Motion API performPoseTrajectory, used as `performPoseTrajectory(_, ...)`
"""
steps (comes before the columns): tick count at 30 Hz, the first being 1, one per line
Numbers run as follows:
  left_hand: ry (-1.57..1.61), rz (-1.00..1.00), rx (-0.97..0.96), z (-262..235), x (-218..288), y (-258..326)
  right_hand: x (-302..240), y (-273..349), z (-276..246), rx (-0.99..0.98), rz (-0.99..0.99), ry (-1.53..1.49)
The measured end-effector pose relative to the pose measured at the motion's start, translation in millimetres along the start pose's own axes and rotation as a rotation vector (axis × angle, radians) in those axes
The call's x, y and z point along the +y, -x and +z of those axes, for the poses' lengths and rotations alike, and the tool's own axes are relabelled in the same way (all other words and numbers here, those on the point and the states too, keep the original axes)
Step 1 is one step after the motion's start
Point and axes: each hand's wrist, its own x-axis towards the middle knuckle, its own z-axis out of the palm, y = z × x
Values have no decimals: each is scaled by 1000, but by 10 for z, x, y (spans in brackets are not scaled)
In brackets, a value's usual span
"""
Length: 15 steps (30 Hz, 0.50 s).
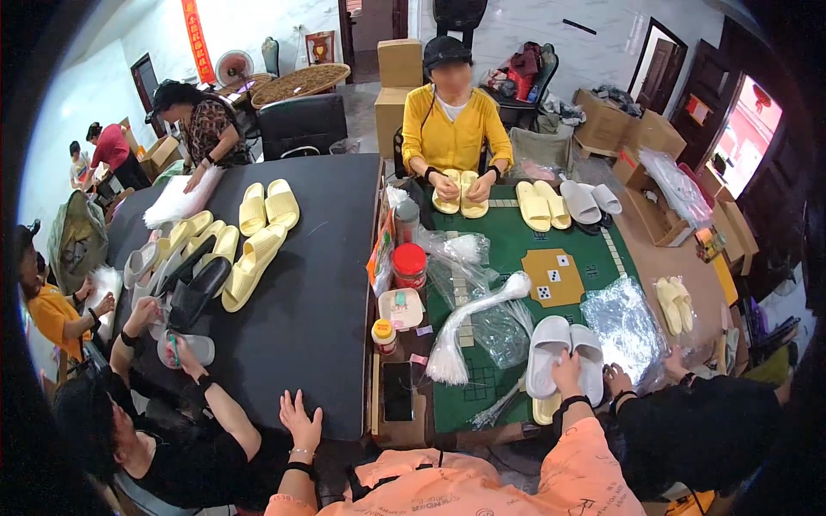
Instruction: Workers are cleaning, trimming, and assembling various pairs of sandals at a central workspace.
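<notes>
Far left of the frame: several people crowd the edge of a black desk (318, 292). A row of pale yellow slippers (249, 258) lies on its upper left part, with a few grey and black ones beside them. A person in black at lower left holds a grey slipper (185, 348).

Lower centre: the wearer's left hand (299, 419) lies flat on the near edge of the black desk, fingers spread, holding nothing. Orange sleeves come up from the bottom edge.

Centre: where the two desks meet stand a red-lidded jar (410, 265), a small yellow-capped bottle (384, 335) and a dark phone (397, 390). A bundle of white ties (469, 322) lies slantwise across the green desk (516, 249).

Right of centre, low: the wearer's right hand (568, 371) rests on a pair of white slippers (564, 353), which lie side by side on the near part of the green desk. Fingers are laid over the inner edge of the right one; I cannot tell whether they grip it. Just right, crinkled clear plastic bags (628, 327), and another person's hand (616, 378) touching them.

Upper centre: a person in a yellow top holds a yellow pair (460, 193) together. More pairs lie to the right. Cardboard boxes (628, 129) are at upper right.
</notes>
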Motion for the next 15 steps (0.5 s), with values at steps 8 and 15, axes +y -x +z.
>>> performPoseTrajectory(8,-20,-54,-10,-75,6,-36,-256,334,-53,251,-34,-4)
performPoseTrajectory(15,-113,44,86,-287,30,-299,-1021,1030,-142,214,-397,-143)
